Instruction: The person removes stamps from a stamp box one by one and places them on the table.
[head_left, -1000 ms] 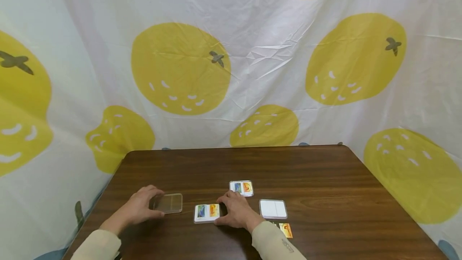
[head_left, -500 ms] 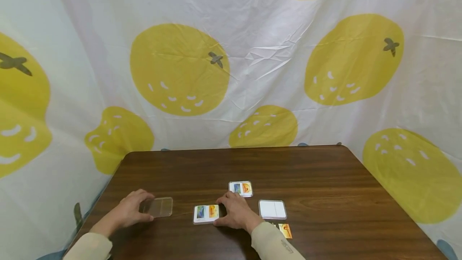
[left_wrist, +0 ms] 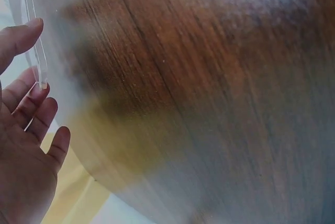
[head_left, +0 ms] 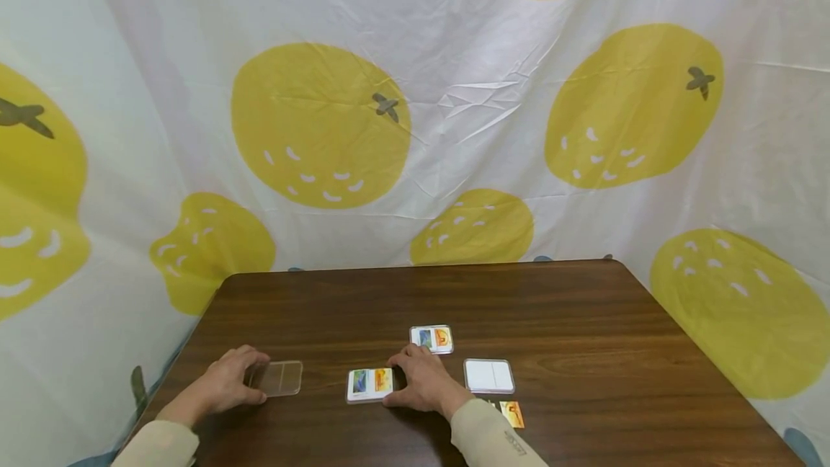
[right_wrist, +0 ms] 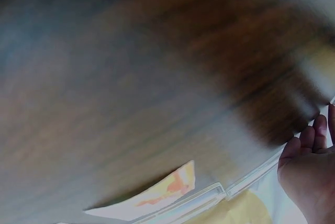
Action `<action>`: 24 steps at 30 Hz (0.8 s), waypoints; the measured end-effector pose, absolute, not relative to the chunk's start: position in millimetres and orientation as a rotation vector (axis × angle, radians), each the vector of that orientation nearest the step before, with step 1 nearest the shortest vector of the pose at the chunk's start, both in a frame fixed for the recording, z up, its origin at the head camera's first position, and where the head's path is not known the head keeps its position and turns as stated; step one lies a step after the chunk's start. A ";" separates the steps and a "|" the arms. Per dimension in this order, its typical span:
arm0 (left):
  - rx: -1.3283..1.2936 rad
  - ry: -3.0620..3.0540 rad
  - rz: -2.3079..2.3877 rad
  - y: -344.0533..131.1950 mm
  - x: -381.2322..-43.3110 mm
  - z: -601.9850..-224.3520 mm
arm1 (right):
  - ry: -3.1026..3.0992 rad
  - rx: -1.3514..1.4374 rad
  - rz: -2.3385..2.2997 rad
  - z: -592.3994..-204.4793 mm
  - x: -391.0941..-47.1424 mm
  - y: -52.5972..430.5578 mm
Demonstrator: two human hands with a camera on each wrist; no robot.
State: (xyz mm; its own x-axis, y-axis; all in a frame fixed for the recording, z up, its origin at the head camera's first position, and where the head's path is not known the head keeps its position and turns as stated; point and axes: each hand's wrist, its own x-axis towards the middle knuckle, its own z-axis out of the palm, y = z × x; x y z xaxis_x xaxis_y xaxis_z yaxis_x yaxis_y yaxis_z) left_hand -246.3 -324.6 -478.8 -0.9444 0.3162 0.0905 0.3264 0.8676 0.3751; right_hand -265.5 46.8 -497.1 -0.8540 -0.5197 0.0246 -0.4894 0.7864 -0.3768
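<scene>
At the table's left, my left hand (head_left: 228, 380) pinches a thin clear plastic cover (head_left: 285, 378) between thumb and fingers. The left wrist view shows this cover edge-on (left_wrist: 42, 69), with the thumb on one edge and fingertips at the other. Near the middle, my right hand (head_left: 424, 379) grips the right end of a flat white case (head_left: 370, 385), thumb at its near edge and fingers at the far one. Two small pictures, one blue-green and one orange, show side by side in this case. In the right wrist view, the hand (right_wrist: 309, 164) is only partly visible.
Behind the right hand lies a similar picture case (head_left: 441, 338). A blank white case (head_left: 489, 375) lies right of that hand, with a loose orange picture card (head_left: 513, 413) near the sleeve. A fruit-print cloth (head_left: 480, 128) hangs behind the brown table (head_left: 551, 308).
My left hand has moved left with the clear plastic cover, away from the white case. My right hand has stayed on that case.
</scene>
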 end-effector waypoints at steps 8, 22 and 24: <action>-0.491 -3.061 -0.586 -323.0 -248.7 -480.8 | 2.891 -0.821 -0.586 -495.9 -265.4 47.4; -0.479 -3.059 -0.675 -300.6 -252.1 -469.9 | 2.893 -0.812 -0.570 -496.4 -265.6 46.9; -0.473 -3.077 -0.721 -296.0 -252.9 -468.0 | 2.890 -0.812 -0.573 -496.5 -265.6 47.1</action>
